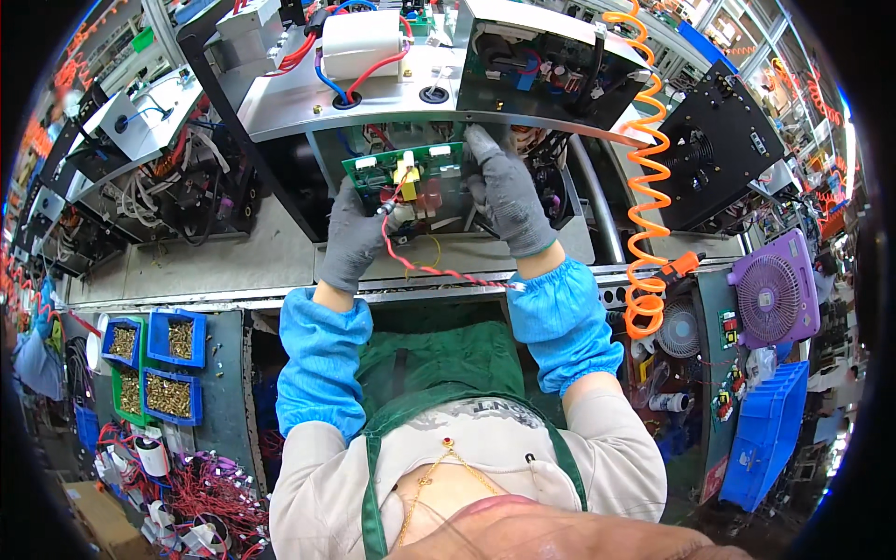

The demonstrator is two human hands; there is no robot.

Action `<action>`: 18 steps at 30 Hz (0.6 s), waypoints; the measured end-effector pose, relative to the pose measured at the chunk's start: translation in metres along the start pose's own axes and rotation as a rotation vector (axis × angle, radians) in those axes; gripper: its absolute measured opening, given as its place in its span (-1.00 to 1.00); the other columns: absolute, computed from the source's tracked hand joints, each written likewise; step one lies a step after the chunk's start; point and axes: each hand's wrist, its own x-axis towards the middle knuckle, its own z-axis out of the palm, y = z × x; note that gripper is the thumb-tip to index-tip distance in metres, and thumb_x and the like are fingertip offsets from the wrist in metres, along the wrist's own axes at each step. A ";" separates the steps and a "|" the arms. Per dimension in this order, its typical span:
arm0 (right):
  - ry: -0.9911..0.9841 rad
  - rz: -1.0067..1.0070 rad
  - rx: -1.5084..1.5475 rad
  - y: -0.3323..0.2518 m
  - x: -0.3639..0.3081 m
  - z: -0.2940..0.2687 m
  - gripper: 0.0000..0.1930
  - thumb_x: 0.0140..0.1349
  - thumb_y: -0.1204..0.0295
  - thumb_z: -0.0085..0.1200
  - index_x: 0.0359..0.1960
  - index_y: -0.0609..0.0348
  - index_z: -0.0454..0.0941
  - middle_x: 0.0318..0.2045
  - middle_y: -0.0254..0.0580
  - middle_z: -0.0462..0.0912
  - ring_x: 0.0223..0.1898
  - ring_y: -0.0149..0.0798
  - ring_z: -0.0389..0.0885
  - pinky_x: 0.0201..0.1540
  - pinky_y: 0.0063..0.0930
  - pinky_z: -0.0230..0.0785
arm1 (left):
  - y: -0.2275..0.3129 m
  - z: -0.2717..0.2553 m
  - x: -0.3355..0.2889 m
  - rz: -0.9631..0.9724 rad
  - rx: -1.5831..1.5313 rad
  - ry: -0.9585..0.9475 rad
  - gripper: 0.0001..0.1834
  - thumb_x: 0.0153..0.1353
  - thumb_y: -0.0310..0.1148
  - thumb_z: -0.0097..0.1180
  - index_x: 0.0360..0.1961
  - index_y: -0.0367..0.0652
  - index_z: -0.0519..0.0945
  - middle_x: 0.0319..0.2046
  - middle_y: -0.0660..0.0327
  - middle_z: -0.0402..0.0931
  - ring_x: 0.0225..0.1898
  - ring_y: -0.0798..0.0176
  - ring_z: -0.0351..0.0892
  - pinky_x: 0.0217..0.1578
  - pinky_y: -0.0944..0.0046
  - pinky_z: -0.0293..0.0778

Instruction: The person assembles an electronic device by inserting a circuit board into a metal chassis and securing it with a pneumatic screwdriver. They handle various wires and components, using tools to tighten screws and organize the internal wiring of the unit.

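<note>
Green circuit board (437, 173): we see it tilted up in front of the open metal chassis (280, 99), between the two gloved hands, with white connectors and a yellow part on its face.
Left hand (355, 229): in a grey glove, we find it curled around the board's left end, fingers closed in on it; part of the grip is hidden behind the board.
Right hand (511, 201): also grey-gloved and partly open beside the board's right end, one finger reaching up toward the chassis edge; we cannot tell whether it has hold of the board.
Twisted lead: from the board's front we follow a red twisted wire (439, 272) toward the right blue sleeve (565, 317).
Chassis top: we notice a white cylinder (362, 45) there, with red and blue wires beside it.
Work surface: the chassis stands on a pale table (224, 266).
Right side: we have an orange coiled hose (653, 174) hanging near the right hand, and farther out a purple fan (770, 289).
Lower left: we see blue bins (175, 362) of small brass-coloured pieces on a dark side table (224, 383).
</note>
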 end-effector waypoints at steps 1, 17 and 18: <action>-0.025 0.141 0.138 0.000 0.002 -0.001 -0.64 0.18 0.38 0.06 -0.01 0.24 0.42 -0.37 -0.33 0.54 -0.54 -0.55 0.40 -0.55 -0.66 0.26 | 0.001 0.004 0.001 -0.008 -0.016 0.013 -0.48 -0.03 -0.48 0.30 -0.01 -0.19 0.38 -0.19 0.20 0.52 -0.15 0.35 0.49 -0.15 0.32 0.44; 0.036 0.713 0.858 -0.029 0.006 0.008 -0.71 0.23 0.26 0.07 -0.11 0.16 0.49 -0.47 -0.35 0.55 -0.63 -0.54 0.45 -0.67 -0.67 0.24 | 0.065 -0.015 0.026 0.664 1.066 -0.111 -0.41 -0.02 -0.59 -0.05 0.13 -0.04 0.30 -0.06 0.11 0.46 -0.28 -0.01 0.56 -0.33 0.11 0.51; 0.048 0.607 0.813 -0.028 0.004 0.009 -0.70 0.22 0.26 0.08 -0.10 0.17 0.49 -0.50 -0.36 0.54 -0.63 -0.54 0.45 -0.68 -0.67 0.23 | 0.066 -0.016 0.029 0.639 1.242 -0.134 -0.44 0.00 -0.54 -0.02 0.11 -0.04 0.31 -0.07 0.13 0.46 -0.31 0.04 0.56 -0.36 0.13 0.52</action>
